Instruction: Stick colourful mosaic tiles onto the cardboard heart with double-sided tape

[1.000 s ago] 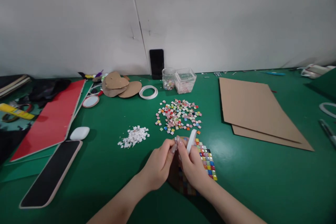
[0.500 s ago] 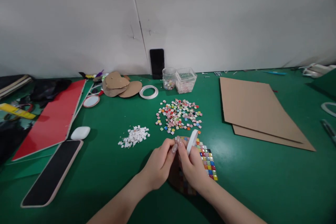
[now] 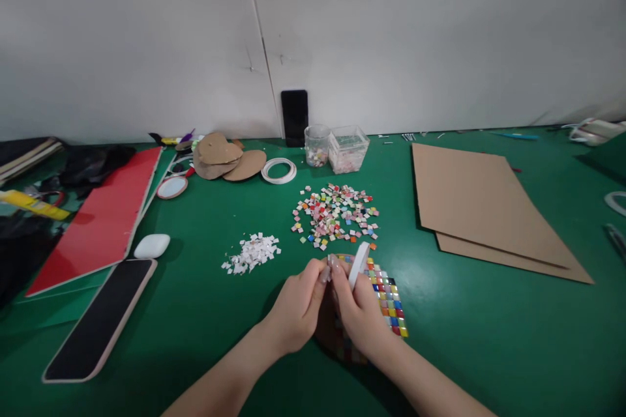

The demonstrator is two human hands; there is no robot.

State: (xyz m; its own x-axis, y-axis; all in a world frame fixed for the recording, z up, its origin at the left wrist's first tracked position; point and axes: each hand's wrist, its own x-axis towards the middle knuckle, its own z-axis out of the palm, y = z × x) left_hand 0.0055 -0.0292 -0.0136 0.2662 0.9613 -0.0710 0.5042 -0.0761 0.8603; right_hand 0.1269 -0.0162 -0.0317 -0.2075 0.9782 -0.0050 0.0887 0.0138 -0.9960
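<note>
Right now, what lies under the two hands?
A grid of coloured mosaic tiles shows beside the right hand, which holds a white tape roll. The left hand hides the grid's remainder.

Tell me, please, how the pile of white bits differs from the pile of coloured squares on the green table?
The white pile is one colour and smaller; the coloured pile is mixed, wider and more scattered. The white pile lies left of the hands, nearer the phone; the coloured pile lies beyond them. Both rest loose on the table.

Right hand [image 3: 362,313] grips tape roll [image 3: 358,264]; left hand [image 3: 296,306] pinches at it, above mosaic board [image 3: 388,296].
</note>
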